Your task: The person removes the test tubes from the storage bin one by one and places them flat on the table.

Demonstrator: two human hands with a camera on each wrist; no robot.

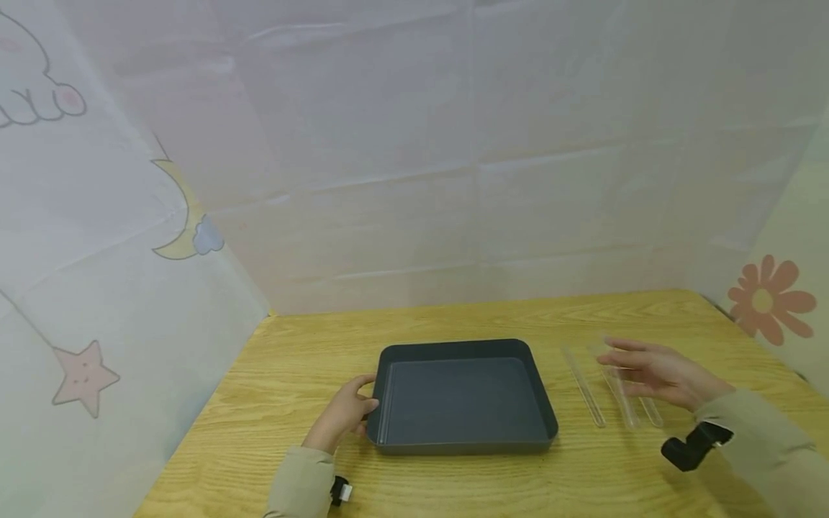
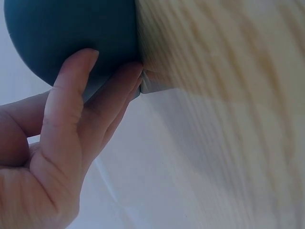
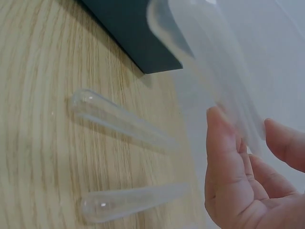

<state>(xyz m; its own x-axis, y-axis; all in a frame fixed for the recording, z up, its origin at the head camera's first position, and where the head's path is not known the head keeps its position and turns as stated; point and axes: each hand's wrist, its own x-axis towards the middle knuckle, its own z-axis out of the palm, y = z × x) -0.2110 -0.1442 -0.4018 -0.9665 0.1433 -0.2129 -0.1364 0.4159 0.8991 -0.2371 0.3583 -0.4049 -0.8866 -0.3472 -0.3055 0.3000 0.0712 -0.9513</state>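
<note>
Left hand (image 1: 343,414): grips left side of dark tray (image 1: 463,403).
Right hand (image 1: 657,375): pinches clear tube (image 3: 224,62), right of tray.
Slip risk: smooth tube may slide from pinch.
Roll risk: bumped loose tubes (image 3: 124,120) may roll away.

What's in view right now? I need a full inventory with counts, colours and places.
Tray: 1, dark grey, mid-table
Lying tubes: 2, clear, on the table, right of the tray
Held tube: 1, clear, between the lying tubes in the head view
Table: 1, yellowish wood, under the tray
Sheeting: count unclear, pale, behind the table and at both sides
Moon print: 1, yellow, left sheeting
Cloud print: 1, blue, against the moon
Star print: 1, pink, lower left
Flower print: 1, reddish, right
Wrist devices: 2, black, one per wrist
Sleeves: 2, beige, on the forearms
Hands: 2, left gripping the tray's left edge, right holding the tube
</note>
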